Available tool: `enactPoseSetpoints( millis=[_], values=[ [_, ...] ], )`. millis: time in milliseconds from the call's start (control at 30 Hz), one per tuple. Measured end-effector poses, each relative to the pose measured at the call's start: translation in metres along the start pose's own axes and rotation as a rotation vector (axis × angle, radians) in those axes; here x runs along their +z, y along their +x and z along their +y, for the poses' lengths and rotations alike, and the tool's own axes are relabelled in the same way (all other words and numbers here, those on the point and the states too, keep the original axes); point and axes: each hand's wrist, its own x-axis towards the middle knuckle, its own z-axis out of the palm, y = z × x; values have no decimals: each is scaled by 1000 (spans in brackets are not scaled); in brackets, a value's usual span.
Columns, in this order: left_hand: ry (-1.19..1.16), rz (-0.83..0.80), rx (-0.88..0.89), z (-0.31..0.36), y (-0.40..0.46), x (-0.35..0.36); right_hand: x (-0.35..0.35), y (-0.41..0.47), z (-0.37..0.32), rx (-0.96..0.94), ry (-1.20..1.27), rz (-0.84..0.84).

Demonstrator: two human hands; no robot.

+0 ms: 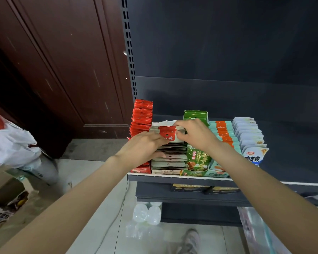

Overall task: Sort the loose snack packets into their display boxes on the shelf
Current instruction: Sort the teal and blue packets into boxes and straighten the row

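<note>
Forearms: nearest you, both reach up and away from the near corners, meeting over the second row so each hand can work one side of it.
Left hand: your fingers are curled against the left end of the red-topped packet, with the thumb lower down on the grey packets; this looks like a hold that steadies the row while the new one goes in.
Right hand: your fingertips pinch the packet's right top edge, which lets you guide it down square.
Red-topped packet: it stands upright near the far end of the grey row, held between both hands and not yet seated, as far as you can judge.
Grey packets: filed on edge in their box, second from the left, so each hang-hole tab faces up.
Neighbouring rows: red packets on the left; green packets, orange-and-teal packets and white packets on the right, each kind kept to its own row.
Shelf: the boxes sit along its near left edge, easy to reach.
Floor: a shoe and clear bottles lie below.
</note>
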Motion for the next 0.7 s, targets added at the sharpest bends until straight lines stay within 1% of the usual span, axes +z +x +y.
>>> enactPoseSetpoints(
  millis=[100,167,267,333,400,433,500,567,700],
  values=[
    [84,31,25,3,3,5,2,0,-2,-9,19,-23],
    [142,46,5,5,6,9,3,0,-2,-19,12,-43],
    [183,2,-61,14,8,2,5,-2,4,-28,5,-67],
    [177,-80,-136,20,11,-2,5,-3,6,-45,15,-40],
    [125,-97,-210,21,14,-3,2,0,6,-24,57,-5],
    [106,-79,-243,19,16,-4,0,4,7,-6,76,9],
    [79,-42,-297,16,20,-8,-4,12,9,40,92,-14],
    [-5,-1,-355,13,23,-12,-9,18,8,57,115,-65],
    [-155,47,-413,7,23,-14,-16,10,2,120,279,-235]
  ],
)
